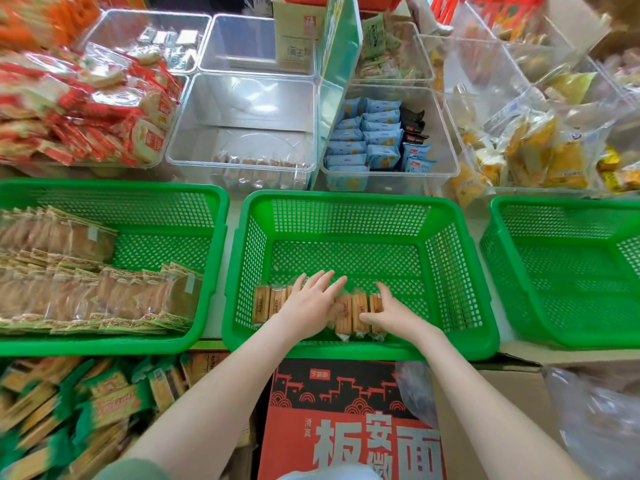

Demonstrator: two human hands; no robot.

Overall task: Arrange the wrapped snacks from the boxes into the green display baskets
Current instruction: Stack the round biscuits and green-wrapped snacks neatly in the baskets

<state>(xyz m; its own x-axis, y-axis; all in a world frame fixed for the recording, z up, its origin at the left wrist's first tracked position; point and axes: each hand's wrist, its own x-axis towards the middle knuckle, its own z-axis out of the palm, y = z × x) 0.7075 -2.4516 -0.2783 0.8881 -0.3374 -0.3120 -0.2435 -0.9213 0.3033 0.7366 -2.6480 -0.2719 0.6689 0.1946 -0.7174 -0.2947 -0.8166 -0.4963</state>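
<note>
Presently, the wrapped snacks [344, 317] lie side by side in one row along the near wall of the middle green basket [360, 199], probably so that later rows can fill toward the far wall. Your left grip [308, 303] is released, its straight fingers flat on the row's left part, apparently steadying it. Your right grip [391, 311] clasps the rightmost packs, likely squaring them up. The pack print is too small to read. On the near red box [346, 427], "清真" and "板面" are legible.
</note>
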